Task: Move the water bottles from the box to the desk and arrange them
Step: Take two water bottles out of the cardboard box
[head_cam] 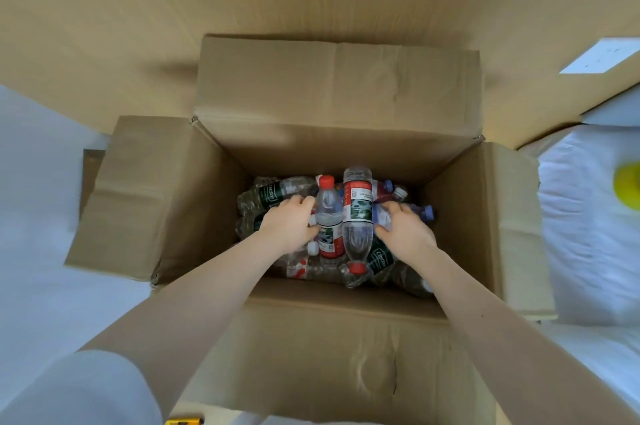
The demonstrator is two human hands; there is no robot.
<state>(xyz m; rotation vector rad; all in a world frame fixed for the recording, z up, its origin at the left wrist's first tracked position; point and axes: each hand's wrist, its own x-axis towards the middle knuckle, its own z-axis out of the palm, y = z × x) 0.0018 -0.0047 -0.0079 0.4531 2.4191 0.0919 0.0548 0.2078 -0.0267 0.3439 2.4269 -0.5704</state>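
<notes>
An open cardboard box [214, 203] holds several clear plastic water bottles lying in a jumble. My left hand [289, 222] reaches in and grips a red-capped bottle [327, 208] with a red label, fingers and thumb curled round its side. Right beside it lies a larger red-label bottle [358, 203], its red cap pointing toward me. My right hand [407, 232] curls over a clear purple-capped bottle [427, 212] that lies crosswise against that larger bottle. Green-label bottles [273, 191] lie at the left and under my right wrist.
The box flaps stand out on all sides: left [138, 196], right [512, 227], far [339, 85], near [346, 355]. White bedding [588, 234] with a yellow object [627, 189] lies to the right. A white wall socket [602, 56] shows at the upper right.
</notes>
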